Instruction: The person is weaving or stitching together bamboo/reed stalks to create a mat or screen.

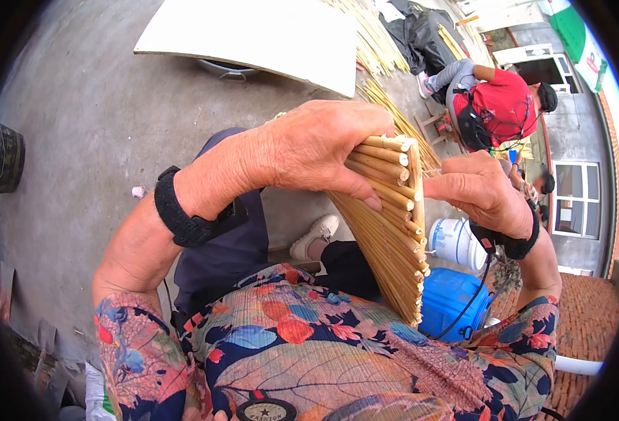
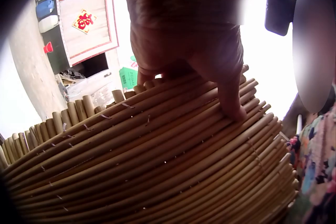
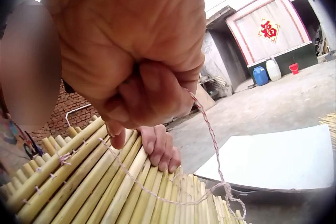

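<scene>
A stiff mat of yellow stalks, stitched together with twine, stands on edge in front of my torso. My left hand grips its upper edge, thumb on one face and the other fingers over the far face. In the left wrist view, rows of small stitches cross the stalks. My right hand is beside the mat's cut ends, its fingers curled round a pink-and-white twine. In the right wrist view the twine hangs from the fist to a knotted tangle, and a strand runs back to the stalks.
A white board lies over a basin at the front. A blue drum and a white bucket stand at my right. Farther off sits a person in a red shirt, near loose stalks on the concrete floor.
</scene>
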Tool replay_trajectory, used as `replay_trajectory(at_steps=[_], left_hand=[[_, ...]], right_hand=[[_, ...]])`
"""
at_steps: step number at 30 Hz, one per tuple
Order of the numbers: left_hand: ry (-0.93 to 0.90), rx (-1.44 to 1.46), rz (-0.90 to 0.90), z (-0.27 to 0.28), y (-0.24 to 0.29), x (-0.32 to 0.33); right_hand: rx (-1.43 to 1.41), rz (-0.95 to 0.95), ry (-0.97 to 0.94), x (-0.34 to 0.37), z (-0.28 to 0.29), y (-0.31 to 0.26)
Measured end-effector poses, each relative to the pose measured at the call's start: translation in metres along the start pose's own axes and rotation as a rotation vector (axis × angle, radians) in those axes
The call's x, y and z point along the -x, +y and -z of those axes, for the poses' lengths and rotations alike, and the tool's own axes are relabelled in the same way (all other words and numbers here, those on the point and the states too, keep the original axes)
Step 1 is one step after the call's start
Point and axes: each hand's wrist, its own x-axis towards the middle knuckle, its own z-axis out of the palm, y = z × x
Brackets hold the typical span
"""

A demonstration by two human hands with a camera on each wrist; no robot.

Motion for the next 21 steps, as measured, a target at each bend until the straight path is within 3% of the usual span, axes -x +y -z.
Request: replay_trajectory(at_steps=[21], left_hand=[[0.005, 0.032, -0.026, 0.0008, -0.001, -0.0004]], right_hand=[[-0.051, 0.075, 0.0, -0.0064, -0.0078, 0.0061]])
